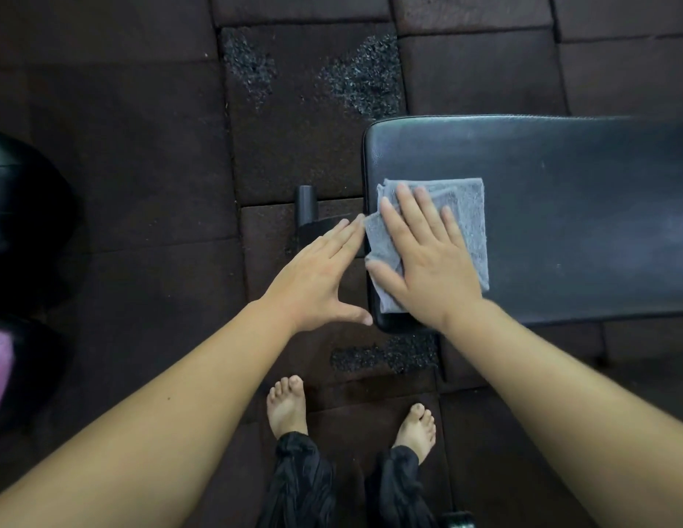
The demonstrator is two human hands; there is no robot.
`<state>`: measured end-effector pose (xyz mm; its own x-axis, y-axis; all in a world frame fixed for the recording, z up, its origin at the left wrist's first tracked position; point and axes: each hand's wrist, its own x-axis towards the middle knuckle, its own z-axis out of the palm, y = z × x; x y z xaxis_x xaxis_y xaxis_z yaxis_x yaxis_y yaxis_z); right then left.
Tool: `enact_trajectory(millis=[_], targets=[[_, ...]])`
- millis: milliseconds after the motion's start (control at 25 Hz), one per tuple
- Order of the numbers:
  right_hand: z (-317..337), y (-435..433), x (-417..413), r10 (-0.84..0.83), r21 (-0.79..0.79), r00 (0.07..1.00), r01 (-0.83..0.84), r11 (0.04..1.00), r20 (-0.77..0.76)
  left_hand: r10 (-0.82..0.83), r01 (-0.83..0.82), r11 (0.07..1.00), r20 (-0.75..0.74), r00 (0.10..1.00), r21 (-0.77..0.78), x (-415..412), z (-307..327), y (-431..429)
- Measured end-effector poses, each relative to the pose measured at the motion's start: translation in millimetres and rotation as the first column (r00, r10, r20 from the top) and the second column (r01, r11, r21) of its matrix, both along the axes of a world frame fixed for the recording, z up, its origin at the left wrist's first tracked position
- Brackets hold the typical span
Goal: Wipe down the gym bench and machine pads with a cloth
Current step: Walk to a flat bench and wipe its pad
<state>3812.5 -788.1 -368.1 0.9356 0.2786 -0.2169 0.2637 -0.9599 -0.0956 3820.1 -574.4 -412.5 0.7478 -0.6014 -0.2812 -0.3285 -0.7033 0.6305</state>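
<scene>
A black padded bench (580, 222) runs in from the right, its rounded end near the middle of the view. A grey cloth (467, 211), loosely folded, lies on the pad at that end, with one crumpled corner reaching the pad's left edge. The right hand (427, 268) lies flat on top of the cloth, palm down. Its fingers (408, 207) are straight and slightly spread, pressing the cloth to the pad, not curled around it.

The left hand (317, 276) is just beside the bench's end, holding nothing, with its fingers (343, 234) straight and close together. Their tips reach the cloth's corner and seem to touch it, though the blur there makes that uncertain. The thumb points out towards the near corner of the pad.

Below the bench's end a short black tube (306, 207) stands on the floor (122, 146), which is laid with dark rubber tiles, some with rough worn patches (366, 74). Two bare feet (286, 405) stand on the tiles under the arms, with black trousers (302, 485) gathered at the ankles. A dark rounded pad (23, 207) sits at the left edge.
</scene>
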Motion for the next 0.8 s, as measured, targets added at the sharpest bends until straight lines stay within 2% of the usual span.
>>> enact_trajectory(millis=[200,280,440,560,680,760,800], targets=[[-0.4,15.6,103.4,-0.167,-0.023,0.986,0.166,0.986,-0.006,0.013,-0.012,1.000,-0.036,0.999,0.028,-11.1,4.9,-3.8],[-1.8,14.4,72.7,-0.164,-0.004,0.986,0.164,0.986,0.008,0.027,-0.027,1.000,-0.019,0.999,0.007,-17.8,3.8,-5.5],[0.1,1.7,-57.5,-0.082,-0.026,0.996,0.083,0.996,0.029,0.035,-0.035,0.999,-0.006,0.999,0.011,-18.4,1.1,-5.9],[-2.9,0.1,-28.4,-0.066,-0.009,0.998,0.066,0.998,0.022,0.038,-0.038,0.999,0.009,0.999,0.024,-17.4,5.6,-6.6],[-4.7,3.0,30.3,-0.199,0.013,0.980,0.199,0.980,0.030,0.045,-0.045,0.998,-0.005,0.999,0.037,-18.5,8.4,-6.4],[-9.1,11.5,17.1,-0.269,0.021,0.962,0.268,0.963,0.046,0.058,-0.058,0.998,-0.015,0.998,0.030,-21.2,8.8,-6.8],[-10.2,15.8,-2.7,-0.253,0.016,0.966,0.252,0.968,0.049,0.067,-0.067,0.997,-0.018,0.998,0.028,-22.1,9.6,-8.0]])
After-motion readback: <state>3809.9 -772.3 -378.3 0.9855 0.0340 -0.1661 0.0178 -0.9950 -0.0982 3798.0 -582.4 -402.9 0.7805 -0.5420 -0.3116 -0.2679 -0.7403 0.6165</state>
